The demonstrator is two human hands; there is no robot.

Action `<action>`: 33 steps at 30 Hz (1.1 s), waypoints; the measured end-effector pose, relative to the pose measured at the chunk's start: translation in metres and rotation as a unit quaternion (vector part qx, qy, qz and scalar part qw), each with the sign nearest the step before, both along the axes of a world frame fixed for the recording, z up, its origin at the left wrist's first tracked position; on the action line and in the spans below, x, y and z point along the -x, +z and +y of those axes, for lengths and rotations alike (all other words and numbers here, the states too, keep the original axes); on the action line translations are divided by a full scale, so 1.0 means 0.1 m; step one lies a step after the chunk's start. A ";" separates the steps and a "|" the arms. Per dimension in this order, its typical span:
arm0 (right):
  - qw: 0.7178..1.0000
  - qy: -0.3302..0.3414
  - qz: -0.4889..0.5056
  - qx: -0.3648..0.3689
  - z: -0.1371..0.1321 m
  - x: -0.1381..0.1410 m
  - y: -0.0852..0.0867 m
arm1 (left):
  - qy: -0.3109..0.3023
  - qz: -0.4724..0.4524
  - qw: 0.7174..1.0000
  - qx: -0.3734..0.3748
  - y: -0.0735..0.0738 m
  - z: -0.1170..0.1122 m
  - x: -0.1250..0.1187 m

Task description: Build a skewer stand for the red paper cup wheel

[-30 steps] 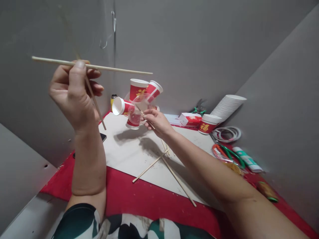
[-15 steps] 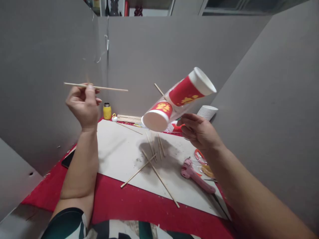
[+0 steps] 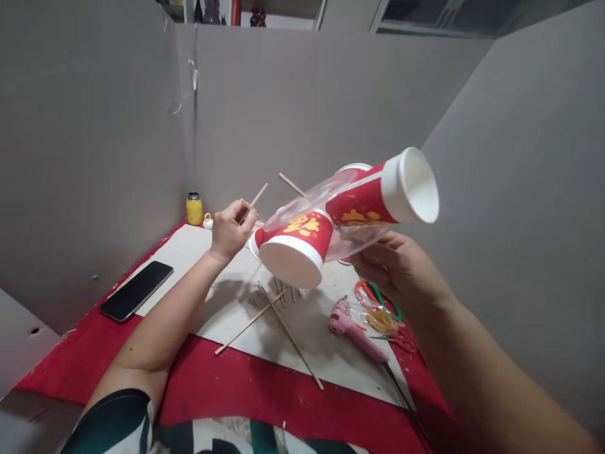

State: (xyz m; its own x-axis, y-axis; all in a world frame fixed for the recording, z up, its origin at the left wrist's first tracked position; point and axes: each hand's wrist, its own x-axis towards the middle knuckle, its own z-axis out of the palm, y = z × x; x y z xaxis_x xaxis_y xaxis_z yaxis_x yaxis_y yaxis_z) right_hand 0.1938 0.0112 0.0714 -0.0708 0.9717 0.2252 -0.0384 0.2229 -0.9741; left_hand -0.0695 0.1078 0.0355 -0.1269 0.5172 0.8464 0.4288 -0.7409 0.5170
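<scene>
My left hand [image 3: 232,230] pinches a thin wooden stick [image 3: 259,195] that points up and to the right. Close beside it, in the air over the table, is an assembly of red and white paper cups [image 3: 302,246] with gold lettering, joined to a clear plastic piece [image 3: 312,198]. One cup [image 3: 392,189] in it lies sideways, its mouth toward the right. Another wooden stick [image 3: 292,184] juts out behind the assembly. My right hand [image 3: 394,265] grips the assembly from below on the right; its fingertips are partly hidden by the plastic.
On the white board [image 3: 227,315] lie crossed wooden sticks [image 3: 288,331] and a pink glue gun [image 3: 354,331]. Scissors [image 3: 401,340] and bagged coloured rings [image 3: 378,306] are to the right. A black phone [image 3: 137,291] and yellow bottle [image 3: 193,209] stand left; grey panels enclose the table.
My left hand has moved right and down, bringing its stick near the cups and turning it. My right hand has tilted the cup assembly and shifted it slightly lower. The phone now shows fully.
</scene>
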 end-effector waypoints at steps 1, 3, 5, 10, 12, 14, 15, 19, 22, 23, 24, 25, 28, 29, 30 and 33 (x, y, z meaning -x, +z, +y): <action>1.000 0.000 -0.011 0.010 0.01 0.02 -0.01 | -0.006 0.011 1.000 0.002 -0.02 0.01 -0.01; 0.999 0.005 -0.034 0.020 0.05 0.05 -0.05 | -0.031 0.032 0.999 0.010 -0.05 0.04 -0.01; 0.999 0.017 -0.045 0.021 0.08 0.08 -0.09 | -0.065 0.044 0.997 0.024 -0.08 0.08 0.00; 0.996 0.054 -0.046 0.047 0.17 0.17 -0.15 | -0.106 0.036 0.992 0.061 -0.17 0.18 0.02; 0.995 0.060 -0.042 0.061 0.21 0.21 -0.16 | -0.124 0.019 0.988 0.087 -0.21 0.21 0.01; 0.995 0.063 -0.038 0.072 0.24 0.24 -0.18 | -0.140 0.000 0.984 0.113 -0.26 0.24 -0.01; 0.994 0.063 -0.037 0.077 0.26 0.26 -0.19 | -0.145 -0.009 0.982 0.122 -0.28 0.26 -0.01; 0.993 0.057 -0.037 0.099 0.31 0.32 -0.25 | -0.158 -0.027 0.977 0.141 -0.33 0.31 -0.03; 0.992 0.051 -0.035 0.111 0.34 0.36 -0.28 | -0.171 -0.045 0.972 0.157 -0.35 0.34 -0.03; 0.992 0.050 -0.036 0.112 0.34 0.37 -0.28 | -0.174 -0.053 0.970 0.162 -0.36 0.34 -0.03; 0.992 0.048 -0.036 0.113 0.35 0.39 -0.28 | -0.177 -0.061 0.968 0.167 -0.36 0.35 -0.03; 0.992 0.048 -0.037 0.114 0.36 0.40 -0.28 | -0.180 -0.069 0.966 0.171 -0.37 0.36 -0.03; 0.991 0.051 -0.041 0.116 0.39 0.43 -0.29 | -0.186 -0.089 0.962 0.181 -0.38 0.39 -0.02; 0.991 0.053 -0.042 0.116 0.41 0.44 -0.29 | -0.188 -0.094 0.960 0.183 -0.39 0.40 -0.02; 0.991 0.056 -0.042 0.117 0.42 0.45 -0.29 | -0.190 -0.097 0.959 0.186 -0.40 0.40 -0.02; 0.990 0.059 -0.035 0.126 0.44 0.47 -0.30 | -0.203 -0.111 0.953 0.197 -0.41 0.41 -0.02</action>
